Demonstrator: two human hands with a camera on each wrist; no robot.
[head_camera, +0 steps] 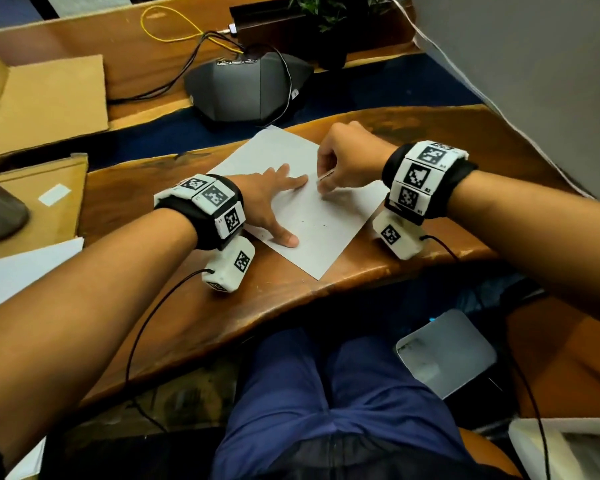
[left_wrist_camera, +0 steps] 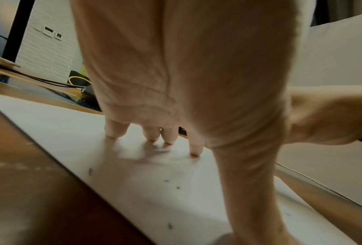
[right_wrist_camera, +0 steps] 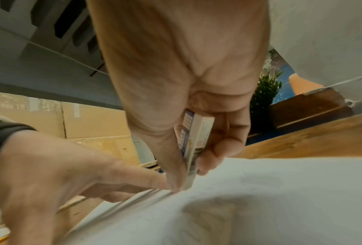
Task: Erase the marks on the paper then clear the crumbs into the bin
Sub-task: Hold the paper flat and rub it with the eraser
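- Fingers of the left hand lie straight and spread on the paper, pressing it flat; the thumb points toward the near edge of the sheet.
- From the left wrist view, the fingertips touch the sheet and the palm is lifted a little above it.
- Left of this hand, on the wooden desk, there are cardboard pieces, and a white sheet lies at the near left corner.
- Behind the paper stands a dark grey device with black cables, and a yellow cable loops beyond it.
- On the paper, between the two hands and nearer to the person, a few small dark crumbs are scattered; the left wrist view also shows such specks close to the thumb.
- At the far right part of the sheet, the right hand has its fingers curled around an eraser, which is white with a blue printed sleeve.
- The thumb and the index finger pinch the eraser near its lower end, and its tip touches the paper just beside the left index finger.
- Below the desk edge on the right, near the person's knees, a pale bin stands on the floor, well apart from the paper.
- A green plant stands at the far side of the desk.
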